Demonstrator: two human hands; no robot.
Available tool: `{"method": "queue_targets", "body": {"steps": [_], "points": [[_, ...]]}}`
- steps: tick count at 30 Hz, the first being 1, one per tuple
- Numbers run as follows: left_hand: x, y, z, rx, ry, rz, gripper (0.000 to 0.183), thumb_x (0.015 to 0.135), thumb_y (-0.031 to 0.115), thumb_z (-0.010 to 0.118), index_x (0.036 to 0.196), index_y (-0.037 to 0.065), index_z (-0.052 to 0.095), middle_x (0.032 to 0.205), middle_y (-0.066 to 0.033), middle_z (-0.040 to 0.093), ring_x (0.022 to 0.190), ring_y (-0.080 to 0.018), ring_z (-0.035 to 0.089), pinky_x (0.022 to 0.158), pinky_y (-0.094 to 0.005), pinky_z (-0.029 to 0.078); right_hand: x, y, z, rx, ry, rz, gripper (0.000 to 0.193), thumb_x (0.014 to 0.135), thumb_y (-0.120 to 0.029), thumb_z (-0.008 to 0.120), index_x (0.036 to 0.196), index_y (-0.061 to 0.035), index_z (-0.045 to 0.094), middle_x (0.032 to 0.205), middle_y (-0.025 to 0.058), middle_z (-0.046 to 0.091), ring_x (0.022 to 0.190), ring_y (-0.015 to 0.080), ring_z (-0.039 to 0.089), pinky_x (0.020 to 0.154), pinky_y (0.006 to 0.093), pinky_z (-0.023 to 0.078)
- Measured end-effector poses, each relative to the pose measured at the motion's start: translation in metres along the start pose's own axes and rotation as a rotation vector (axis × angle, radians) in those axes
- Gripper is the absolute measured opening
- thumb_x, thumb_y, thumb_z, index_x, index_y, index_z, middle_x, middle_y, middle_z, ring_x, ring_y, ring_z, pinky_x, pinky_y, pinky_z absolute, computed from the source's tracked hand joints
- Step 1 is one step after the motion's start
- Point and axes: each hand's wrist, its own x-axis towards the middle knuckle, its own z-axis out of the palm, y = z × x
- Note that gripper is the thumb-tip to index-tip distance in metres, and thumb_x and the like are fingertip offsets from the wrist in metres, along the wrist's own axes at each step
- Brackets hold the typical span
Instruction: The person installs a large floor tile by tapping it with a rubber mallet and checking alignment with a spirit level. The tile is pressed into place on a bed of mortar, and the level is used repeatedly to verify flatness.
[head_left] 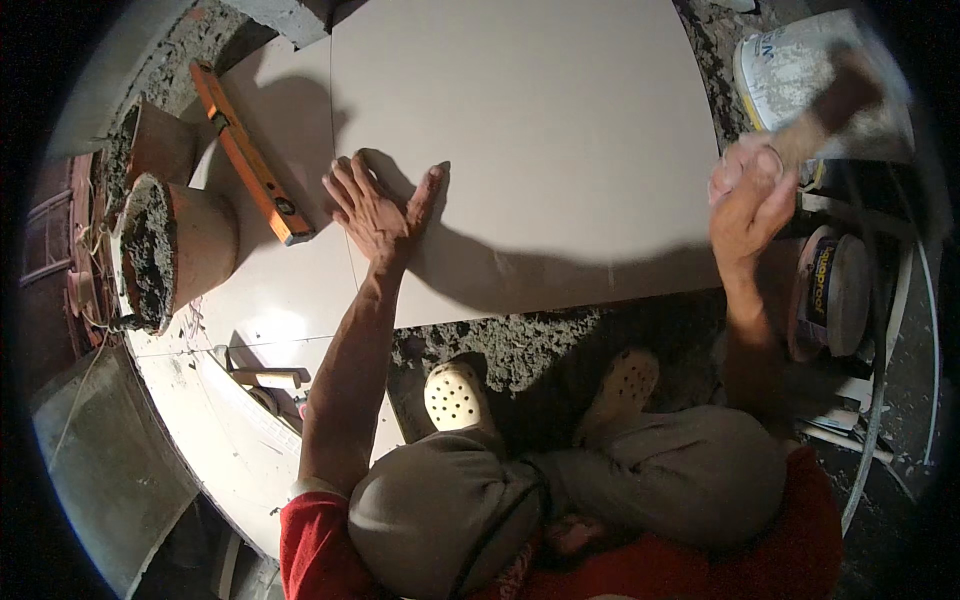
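Head view. A large pale tile (560,130) fills the upper centre of the frame, above grey mortar (515,350). Left hand (380,215): flat on the tile's left part, fingers spread, gripping nothing. Right hand (750,195), at right: fingers closed round a blurred mallet's (803,139) handle. The step appears to be tapping the tile down; the next stroke calls for a steadying left palm.
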Motion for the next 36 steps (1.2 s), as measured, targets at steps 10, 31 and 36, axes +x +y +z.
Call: {"method": "queue_targets", "body": {"steps": [10, 31, 36], "points": [[-0.002, -0.002, 0.001, -0.011, -0.005, 0.006, 0.136, 0.071, 0.092, 0.065, 0.164, 0.001, 0.025, 0.171, -0.0272, 0.019, 0.161, -0.0455, 0.009, 0.125, -0.0638, 0.017, -0.034, -0.051, -0.021, 0.009, -0.361, 0.189, 0.033, 0.102, -0.028, 0.068, 0.121, -0.0007, 0.065, 0.089, 0.0207, 0.071, 0.082, 0.0393, 0.07, 0.079, 0.0438, 0.058], [0.002, -0.003, 0.006, -0.008, 0.038, 0.033, 0.133, 0.071, 0.09, 0.067, 0.163, 0.002, 0.028, 0.169, -0.0294, 0.022, 0.159, -0.0467, 0.014, 0.125, -0.0636, 0.018, -0.097, -0.005, -0.054, -0.267, -0.159, -0.133, 0.023, 0.11, -0.019, 0.054, 0.118, 0.002, 0.058, 0.078, 0.0061, 0.058, 0.065, 0.0106, 0.054, 0.056, 0.0244, 0.045], [0.002, -0.007, 0.009, -0.018, 0.083, 0.08, 0.125, 0.077, 0.088, 0.063, 0.162, 0.002, 0.031, 0.168, -0.028, 0.027, 0.158, -0.0476, 0.016, 0.125, -0.065, 0.015, -0.15, 0.018, -0.061, 0.122, -0.563, 0.58, 0.031, 0.109, -0.028, 0.052, 0.117, 0.0004, 0.061, 0.081, 0.0106, 0.064, 0.071, 0.0156, 0.064, 0.066, 0.0315, 0.054]]}}
